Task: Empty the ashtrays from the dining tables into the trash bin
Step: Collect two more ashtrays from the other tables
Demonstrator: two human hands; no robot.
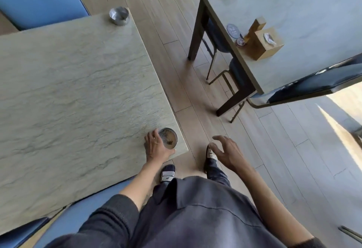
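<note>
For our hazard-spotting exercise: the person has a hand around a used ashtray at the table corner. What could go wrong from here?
1. The dirty ashtray sits right at the corner of the table; the left hand only partly wraps it, so a slip might drop it on the wooden floor.
2. It holds ash; tilting while carrying could spill it.
3. The right hand hangs free, giving no support underneath.
</note>
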